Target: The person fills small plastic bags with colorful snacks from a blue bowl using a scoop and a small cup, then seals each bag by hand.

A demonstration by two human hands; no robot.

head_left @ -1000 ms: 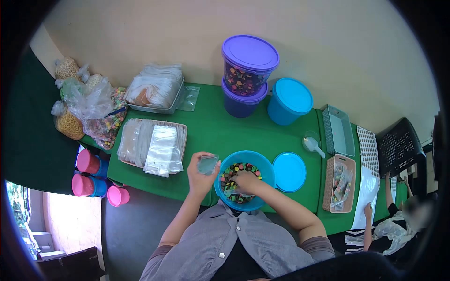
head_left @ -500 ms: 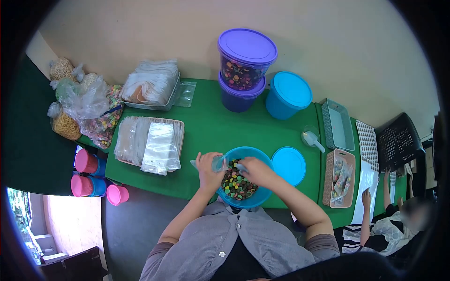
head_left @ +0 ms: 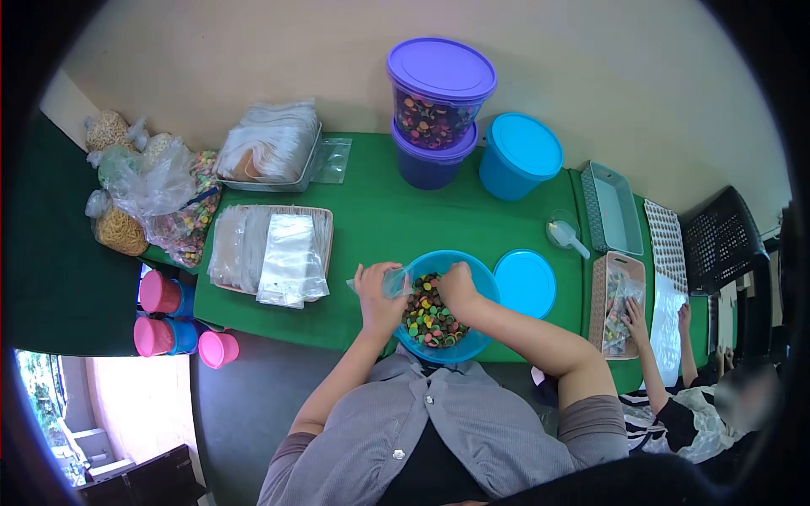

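Small clear pouch (head_left: 393, 282) at bowl's 9 o'clock rim, pinched in left hand (head_left: 377, 297); right hand (head_left: 457, 282) closed on something unclear over blue bowl (head_left: 485, 291) of coloured candies (head_left: 432, 320). Filling step, likely; next move calls for open pouch mouth. Lid (head_left: 525, 282) at 3 o'clock

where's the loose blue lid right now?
In the head view the loose blue lid lies flat on the green table, just right of the blue bowl of candies and left of the small pink basket.
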